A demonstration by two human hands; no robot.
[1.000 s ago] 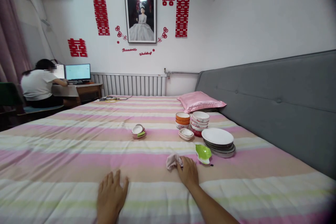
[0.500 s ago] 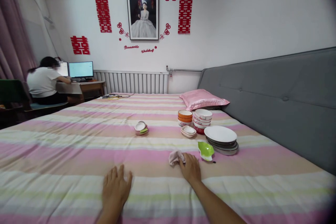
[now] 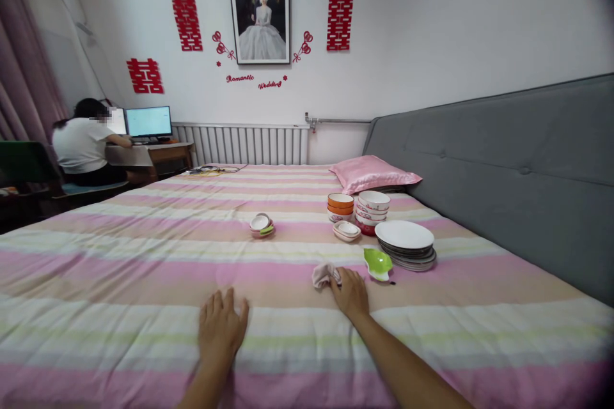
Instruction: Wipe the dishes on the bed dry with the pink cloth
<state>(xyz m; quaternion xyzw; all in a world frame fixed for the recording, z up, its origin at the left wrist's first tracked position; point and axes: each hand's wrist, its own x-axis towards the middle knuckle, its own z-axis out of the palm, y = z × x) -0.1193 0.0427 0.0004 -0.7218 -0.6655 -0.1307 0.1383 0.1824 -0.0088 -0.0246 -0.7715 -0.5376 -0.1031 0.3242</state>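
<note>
My left hand [image 3: 222,324] lies flat on the striped bedspread [image 3: 158,307], fingers stretched out and nothing in it. On the right, my right hand [image 3: 352,293] is closed on a crumpled pale pink cloth [image 3: 325,275] that rests on the bed. Just beyond that hand sits a green leaf-shaped dish [image 3: 378,263]. Behind the dish rises a stack of plates [image 3: 405,236], a white one on top. Stacked bowls, orange-rimmed [image 3: 340,206] and white patterned [image 3: 373,204], stand farther back, with small pinkish dishes [image 3: 346,231] in front of them.
A small pile of little dishes [image 3: 261,225] sits mid-bed. A pink pillow [image 3: 374,172] lies by the grey headboard [image 3: 489,140]. Cables [image 3: 213,170] rest at the far edge. At the back left, a person [image 3: 86,144] sits at a desk with monitors [image 3: 149,122].
My view has tilted slightly down, so the wall decorations sit higher. My left hand appears a little farther right and forward. The right hand keeps its hold on the cloth.
</note>
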